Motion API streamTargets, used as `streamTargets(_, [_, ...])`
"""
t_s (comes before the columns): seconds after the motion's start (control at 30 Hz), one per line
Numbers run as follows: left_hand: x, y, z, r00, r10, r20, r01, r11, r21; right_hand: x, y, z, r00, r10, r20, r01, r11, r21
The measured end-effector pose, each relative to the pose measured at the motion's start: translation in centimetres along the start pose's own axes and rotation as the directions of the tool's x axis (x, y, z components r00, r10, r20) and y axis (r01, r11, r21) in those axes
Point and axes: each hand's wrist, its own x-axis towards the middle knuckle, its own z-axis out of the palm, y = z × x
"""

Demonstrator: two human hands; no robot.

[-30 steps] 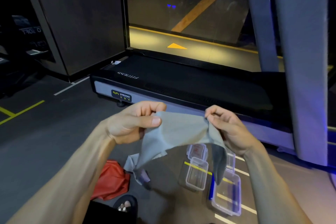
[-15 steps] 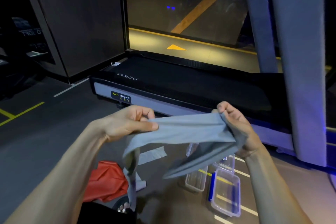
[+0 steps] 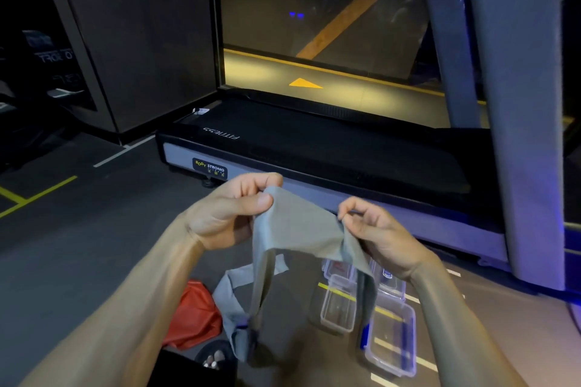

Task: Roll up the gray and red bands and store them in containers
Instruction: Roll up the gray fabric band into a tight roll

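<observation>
I hold the gray band [image 3: 298,226] up in front of me over the floor. My left hand [image 3: 229,207] pinches its upper left edge between thumb and curled fingers. My right hand [image 3: 377,236] pinches the upper right edge. The stretch between my hands sags a little, and both ends hang down to the floor. The red band [image 3: 195,314] lies crumpled on the floor at lower left. Clear plastic containers stand open on the floor at lower right: a small one [image 3: 338,305] and a larger one [image 3: 393,342], partly behind the hanging band.
A treadmill [image 3: 314,154] with a black belt lies across the floor just beyond my hands; its grey upright post [image 3: 522,104] rises at right. Yellow and white lines mark the dark floor. A sandalled foot [image 3: 213,358] shows at the bottom.
My hands have come closer together again and the band, stretched wide half a second ago, now sags between them. My right hand has dropped lower.
</observation>
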Motion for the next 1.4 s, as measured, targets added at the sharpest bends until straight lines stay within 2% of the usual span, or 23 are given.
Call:
streamTargets(0.1, [0.4,-0.4,0.7,0.999,0.046,-0.002,-0.047,0.996,-0.082,0.4,0.4,0.9,1.000,0.012,0.023,-0.011,0.998,-0.066])
streamTargets(0.23, [0.5,-0.1,1.1,0.990,0.116,-0.082,-0.126,0.985,-0.116,0.6,0.4,1.6,1.000,0.013,0.014,-0.012,0.996,-0.085])
streamTargets(0.37, [0.4,-0.2,1.2,0.994,0.073,-0.078,-0.079,0.994,-0.076,0.8,0.5,2.2,1.000,-0.030,-0.004,0.027,0.949,-0.314])
streamTargets(0.43, [0.3,-0.2,1.2,0.997,0.043,-0.064,-0.046,0.998,-0.033,0.9,0.7,2.4,0.999,-0.029,0.017,0.034,0.935,-0.354])
streamTargets(0.53, [-0.1,0.0,0.9,0.997,-0.023,-0.075,0.028,0.998,0.062,0.6,0.6,2.0,0.999,-0.050,0.011,0.051,0.967,-0.249])
streamTargets(0.6, [-0.3,-0.1,0.6,0.993,-0.095,-0.076,0.105,0.984,0.144,0.4,0.3,1.8,0.997,-0.072,0.025,0.073,0.996,-0.056])
streamTargets(0.7, [-0.1,-0.6,0.4,0.982,-0.182,-0.050,0.189,0.953,0.237,0.4,-0.6,2.6,0.990,-0.123,0.071,0.109,0.977,0.185])
streamTargets(0.83, [0.3,-1.0,0.3,0.975,-0.214,-0.064,0.224,0.928,0.298,0.9,-1.7,4.9,0.970,-0.203,0.135,0.166,0.955,0.247])
streamTargets(0.93, [0.4,-1.1,0.2,0.978,-0.198,-0.059,0.206,0.921,0.332,1.3,-1.7,6.2,0.973,-0.203,0.113,0.183,0.969,0.167])
streamTargets(1.03, [0.5,-1.2,0.1,0.978,-0.180,-0.102,0.204,0.911,0.357,1.4,-1.6,6.6,0.981,-0.168,0.096,0.172,0.985,-0.034])
streamTargets(1.2, [0.5,-1.1,0.2,0.975,-0.161,-0.156,0.218,0.839,0.499,1.0,-2.0,5.6,0.988,-0.125,0.094,0.151,0.913,-0.379])
streamTargets(1.27, [0.5,-1.2,0.3,0.971,-0.172,-0.166,0.235,0.813,0.533,0.9,-2.4,5.1,0.986,-0.144,0.084,0.166,0.890,-0.424])
streamTargets(1.33, [0.4,-1.4,0.3,0.956,-0.248,-0.158,0.294,0.785,0.545,0.8,-2.8,5.0,0.985,-0.173,0.028,0.174,0.948,-0.267])
streamTargets(1.4, [0.2,-1.6,0.2,0.937,-0.321,-0.136,0.337,0.728,0.597,0.8,-3.5,4.8,0.979,-0.196,-0.061,0.197,0.980,0.011])
